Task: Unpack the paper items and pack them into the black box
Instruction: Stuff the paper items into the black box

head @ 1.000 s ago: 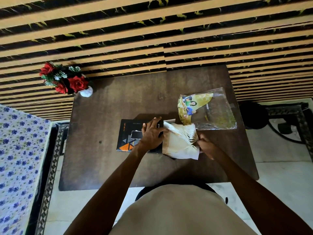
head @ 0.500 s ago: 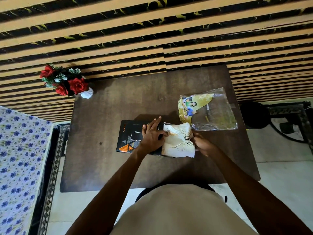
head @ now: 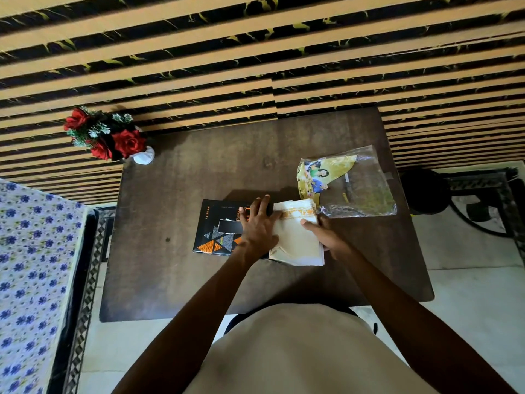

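Observation:
A flat black box (head: 211,231) with orange triangles lies at the middle of the dark wooden table (head: 176,268). A stack of cream paper items (head: 295,240) with a gold band lies against the box's right end. My left hand (head: 257,226) rests flat across the box and the stack's left edge, fingers spread. At the stack's right edge, my right hand (head: 326,236) grips the papers, thumb on top. An opened clear plastic wrapper (head: 360,186) with a yellow printed card (head: 315,177) lies just beyond the stack.
A small white vase of red artificial roses (head: 113,140) stands at the table's far left corner. A striped wall panel backs the table. A flowered bedspread (head: 31,265) lies to the left, and a dark stool (head: 423,191) stands to the right.
The paper stack was fanned and lifted by my right hand; it now lies flat and squared next to the box. My right hand shifted up onto its right edge.

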The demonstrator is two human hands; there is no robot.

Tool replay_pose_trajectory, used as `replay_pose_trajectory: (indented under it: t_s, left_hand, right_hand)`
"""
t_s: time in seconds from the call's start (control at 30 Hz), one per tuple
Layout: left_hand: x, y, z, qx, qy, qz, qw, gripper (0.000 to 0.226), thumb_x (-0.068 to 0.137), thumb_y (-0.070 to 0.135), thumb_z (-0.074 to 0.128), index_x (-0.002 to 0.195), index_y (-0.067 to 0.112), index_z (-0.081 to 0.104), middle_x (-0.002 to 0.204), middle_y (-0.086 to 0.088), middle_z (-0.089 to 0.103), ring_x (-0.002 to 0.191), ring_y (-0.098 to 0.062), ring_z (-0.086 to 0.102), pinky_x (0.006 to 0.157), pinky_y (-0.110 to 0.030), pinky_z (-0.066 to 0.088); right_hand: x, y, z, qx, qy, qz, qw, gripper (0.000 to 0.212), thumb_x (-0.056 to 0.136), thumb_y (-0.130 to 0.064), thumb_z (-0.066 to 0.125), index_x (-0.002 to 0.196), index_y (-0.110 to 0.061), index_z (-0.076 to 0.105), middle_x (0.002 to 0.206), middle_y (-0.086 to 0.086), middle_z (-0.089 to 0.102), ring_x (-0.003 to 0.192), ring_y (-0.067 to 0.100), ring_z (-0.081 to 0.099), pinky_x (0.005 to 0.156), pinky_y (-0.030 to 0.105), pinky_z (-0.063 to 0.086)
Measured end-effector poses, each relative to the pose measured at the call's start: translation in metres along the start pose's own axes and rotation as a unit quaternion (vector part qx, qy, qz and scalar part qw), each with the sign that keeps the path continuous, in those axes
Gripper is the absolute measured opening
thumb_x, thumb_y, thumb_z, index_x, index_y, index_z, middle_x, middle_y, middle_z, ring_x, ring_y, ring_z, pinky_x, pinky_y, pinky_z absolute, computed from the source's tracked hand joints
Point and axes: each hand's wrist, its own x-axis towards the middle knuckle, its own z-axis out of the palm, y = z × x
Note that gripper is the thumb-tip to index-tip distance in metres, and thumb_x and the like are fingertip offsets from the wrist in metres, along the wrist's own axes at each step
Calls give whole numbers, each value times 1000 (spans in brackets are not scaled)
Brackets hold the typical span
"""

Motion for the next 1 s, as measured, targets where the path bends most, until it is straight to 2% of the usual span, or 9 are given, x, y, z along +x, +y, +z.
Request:
replay_pose_trajectory:
  t_s: [0.2, 0.3, 0.47, 0.53, 0.57, 0.6, 0.63, 0.7, 1.0]
  left_hand:
    - [-9, 5, 4, 10, 62, 22, 998, 36, 89, 22, 56, 125, 20, 58, 156, -13, 17, 148, -36, 4, 115, -68, -1]
    - [-10, 4, 11, 36, 25, 18, 999, 62, 87, 33, 57, 145, 21, 37, 162, -10, 0, 149, -35, -8, 115, -68, -1]
    - [2, 0, 3, 65, -60, 38, 995, 101, 67, 47, 78, 150, 21, 26, 162, -8, -12, 147, -38, -13, 109, -72, 1]
    - [5, -6, -3, 68, -102, 47, 991, 112, 62, 52, 82, 152, 23, 22, 161, -7, -17, 147, -38, -17, 109, -71, -3]
    - [6, -8, -5, 71, -116, 52, 989, 115, 60, 53, 83, 152, 24, 20, 161, -7, -19, 146, -38, -19, 109, -71, -4]
    - [6, -9, -8, 77, -123, 55, 988, 116, 60, 53, 83, 152, 24, 19, 161, -7, -19, 146, -38, -19, 110, -71, -3]
    - [6, -8, -11, 86, -125, 57, 987, 116, 60, 51, 84, 152, 24, 19, 161, -8, -19, 147, -38, -18, 110, -71, -1]
    - [3, -2, -15, 102, -127, 48, 985, 113, 62, 48, 84, 152, 25, 19, 161, -9, -17, 147, -39, -16, 112, -71, 3]
    - [-3, 4, -8, 124, -130, 21, 984, 128, 61, 50, 84, 154, 22, 2, 159, -10, -26, 144, -39, -24, 112, -71, -1]
  right_hand:
    - [0, 22, 1, 71, -2, -29, 997, 19, 95, -25, 60, 114, -21, 60, 123, 15, 66, 84, 16, 69, 75, 35, 58]
    - [-11, 10, 6, 29, -15, -3, 999, 21, 94, -23, 61, 113, -20, 55, 105, 2, 65, 74, 5, 61, 51, 16, 50]
    - [-13, 16, -1, -82, -83, -70, 991, 68, 73, -5, 82, 126, -20, 43, 113, -6, 61, 105, 13, 61, 65, 6, 49]
    - [-13, 8, 12, -42, 61, -162, 984, 74, 73, -9, 83, 132, -15, 38, 116, -2, 54, 113, 18, 55, 79, 3, 44]
    - [-9, 5, 16, 41, 182, -193, 963, 71, 77, -20, 81, 133, -10, 39, 119, 7, 52, 117, 26, 52, 88, 14, 43]
    - [0, 15, 17, 92, 220, -190, 952, 70, 78, -34, 78, 131, -8, 41, 120, 10, 51, 119, 32, 50, 92, 25, 43]
    - [4, 18, 16, 42, 183, -165, 968, 79, 70, -41, 83, 130, -9, 43, 119, 8, 51, 119, 31, 50, 93, 29, 42]
    - [3, 29, 14, -79, 36, -72, 994, 88, 63, -21, 90, 136, -11, 42, 121, 3, 54, 119, 22, 51, 93, 26, 40]
    - [11, 40, 8, -60, 44, -34, 997, 82, 66, -7, 87, 136, -13, 45, 126, 6, 58, 114, 19, 53, 91, 25, 39]
